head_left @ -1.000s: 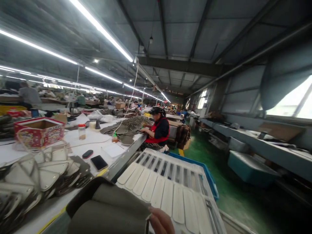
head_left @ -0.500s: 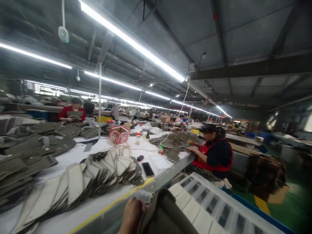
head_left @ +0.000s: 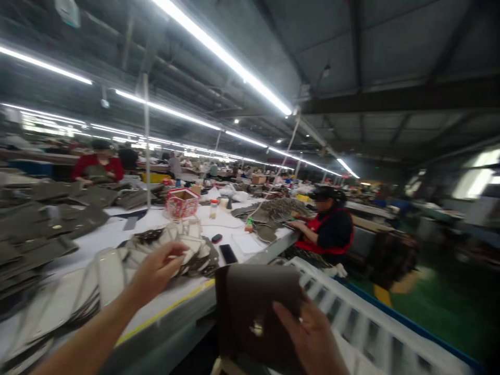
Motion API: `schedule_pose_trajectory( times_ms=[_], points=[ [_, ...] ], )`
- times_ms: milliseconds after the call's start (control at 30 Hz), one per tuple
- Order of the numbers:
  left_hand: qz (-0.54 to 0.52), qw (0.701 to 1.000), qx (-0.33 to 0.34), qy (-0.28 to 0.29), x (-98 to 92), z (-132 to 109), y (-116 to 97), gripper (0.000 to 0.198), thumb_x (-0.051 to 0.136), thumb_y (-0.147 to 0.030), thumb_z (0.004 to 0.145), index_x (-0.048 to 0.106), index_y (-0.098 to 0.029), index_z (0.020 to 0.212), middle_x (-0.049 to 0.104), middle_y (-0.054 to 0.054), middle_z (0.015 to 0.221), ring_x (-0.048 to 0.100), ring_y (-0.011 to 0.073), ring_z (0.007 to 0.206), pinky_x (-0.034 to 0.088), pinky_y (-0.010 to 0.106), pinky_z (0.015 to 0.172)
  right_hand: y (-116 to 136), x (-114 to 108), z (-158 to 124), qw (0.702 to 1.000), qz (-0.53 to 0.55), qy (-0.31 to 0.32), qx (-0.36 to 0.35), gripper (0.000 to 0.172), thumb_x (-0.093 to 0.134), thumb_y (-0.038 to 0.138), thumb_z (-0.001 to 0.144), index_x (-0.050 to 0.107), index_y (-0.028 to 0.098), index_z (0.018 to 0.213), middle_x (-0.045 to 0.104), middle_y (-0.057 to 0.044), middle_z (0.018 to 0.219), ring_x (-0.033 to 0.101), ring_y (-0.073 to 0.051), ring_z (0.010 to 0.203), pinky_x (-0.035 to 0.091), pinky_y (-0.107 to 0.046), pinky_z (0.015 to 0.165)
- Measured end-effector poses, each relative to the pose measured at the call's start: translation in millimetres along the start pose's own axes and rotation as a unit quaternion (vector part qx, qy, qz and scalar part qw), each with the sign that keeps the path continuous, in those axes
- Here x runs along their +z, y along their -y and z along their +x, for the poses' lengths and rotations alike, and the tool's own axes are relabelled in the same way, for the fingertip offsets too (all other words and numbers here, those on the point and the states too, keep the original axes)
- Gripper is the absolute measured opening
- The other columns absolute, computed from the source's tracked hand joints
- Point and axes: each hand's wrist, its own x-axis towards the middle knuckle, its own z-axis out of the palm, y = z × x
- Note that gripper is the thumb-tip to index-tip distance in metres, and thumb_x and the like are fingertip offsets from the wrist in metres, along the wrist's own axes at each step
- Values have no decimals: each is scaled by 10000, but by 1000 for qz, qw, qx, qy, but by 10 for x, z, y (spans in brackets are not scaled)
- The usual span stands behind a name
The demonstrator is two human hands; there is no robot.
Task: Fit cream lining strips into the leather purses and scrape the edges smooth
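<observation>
My right hand (head_left: 308, 328) grips a dark olive bag (head_left: 258, 297) by its right side, thumb across the front. The bag has a rounded fold along its top and a small shiny metal fitting low on its face. My left hand (head_left: 162, 271) reaches out over the table, fingers extended and a little apart, above a fanned row of pale-faced panels (head_left: 111, 273) with dark edges. Blur hides whether the fingertips touch them.
A phone (head_left: 228, 254), a red patterned box (head_left: 182, 204) and a jar (head_left: 213, 209) stand on the white table. Olive pieces (head_left: 58, 224) pile up at left. A white slatted crate (head_left: 363, 317) is at lower right. A co-worker in a red apron (head_left: 326, 224) sits beyond.
My left hand has come away from the bag and moved left over the panels. The bag now shows its front in my right hand. The view has shifted slightly right.
</observation>
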Motion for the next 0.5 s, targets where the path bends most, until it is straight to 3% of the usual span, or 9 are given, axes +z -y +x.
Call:
schedule_pose_trajectory(
  times_ms=[67, 100, 167, 267, 333, 400, 500],
  points=[
    [119, 989, 23, 86, 23, -100, 8, 311, 597, -524, 688, 645, -227, 769, 634, 19, 720, 573, 225, 745, 442, 285, 679, 95, 32, 113, 999, 4, 37, -11, 268, 517, 321, 863, 657, 214, 1065, 520, -82, 1271, 484, -250, 1174, 415, -375, 998],
    [118, 982, 13, 145, 84, -134, 60, 354, 568, -564, 705, 659, -229, 777, 654, 29, 739, 593, 237, 755, 459, 295, 689, 153, 61, 145, 999, -6, 46, -17, 270, 533, 297, 853, 656, 191, 1068, 472, -98, 1319, 434, -262, 1223, 386, -392, 1020],
    [46, 980, -28, 189, 278, -150, 213, 482, 575, -675, 632, 678, -237, 805, 693, 45, 824, 623, 279, 838, 494, 330, 740, 277, 128, 156, 997, -29, 60, -47, 340, 605, 273, 799, 629, 174, 1123, 396, -108, 1382, 355, -281, 1278, 335, -412, 1052],
    [-161, 960, -157, 169, 604, -50, 387, 670, 547, -800, 517, 675, -250, 877, 707, 49, 935, 609, 316, 979, 512, 383, 813, 438, 187, 83, 984, -39, 112, -136, 489, 688, 281, 728, 577, 225, 1201, 377, -64, 1405, 336, -263, 1287, 283, -393, 1083],
    [-234, 928, -229, 179, 770, 48, 359, 623, 554, -768, 553, 671, -238, 859, 715, 45, 859, 635, 301, 925, 528, 381, 791, 496, 168, 7, 976, 13, 157, -147, 509, 710, 328, 708, 578, 257, 1194, 418, -42, 1382, 379, -249, 1262, 302, -363, 1071],
    [-222, 934, -220, 171, 888, 112, 211, 479, 618, -647, 592, 660, -217, 798, 700, 28, 712, 662, 272, 762, 551, 357, 690, 499, 104, -87, 972, 119, 184, -83, 558, 687, 392, 726, 526, 269, 1246, 511, -40, 1301, 479, -222, 1182, 391, -321, 999],
    [-166, 970, -127, 122, 1010, 77, -93, 379, 628, -560, 602, 631, -210, 749, 659, 5, 597, 635, 237, 575, 534, 327, 522, 364, -2, -277, 936, 268, 226, 32, 581, 569, 458, 815, 408, 267, 1340, 609, -18, 1165, 573, -176, 1069, 453, -292, 919]
  ],
)
